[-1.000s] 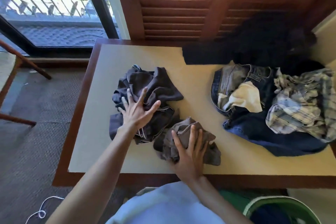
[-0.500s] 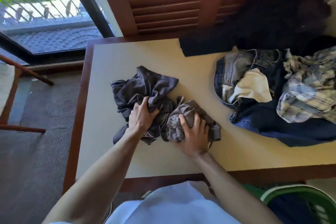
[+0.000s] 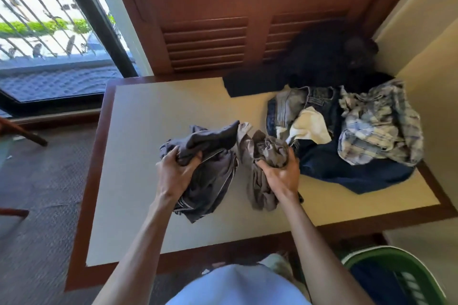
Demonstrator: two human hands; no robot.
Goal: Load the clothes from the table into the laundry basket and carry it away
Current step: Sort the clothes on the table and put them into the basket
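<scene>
Two hands are busy here, and each one holds a bunch of cloth. Closest of all, low on the right, sits the green laundry basket (image 3: 396,277), down by the person's side and below the surface (image 3: 148,111). A little further out, the left hand (image 3: 174,173) has its fingers (image 3: 195,156) curled tight around a dark grey garment (image 3: 208,156). The right hand (image 3: 280,173) has its fingers clamped on a crumpled brown garment (image 3: 265,156). Both pieces look lifted, with their ends hanging down towards the surface. They seem soft and light, so they will flop and droop. It is best to grab a big fistful in the middle so no end trails out.

Past the hands lie blue jeans (image 3: 322,163) with a white cloth (image 3: 309,126) on top, and a checked shirt (image 3: 379,126) beside them. At the very back is a black heap (image 3: 329,57) against the wooden shutters (image 3: 210,39). The jeans look thicker and heavier.
</scene>
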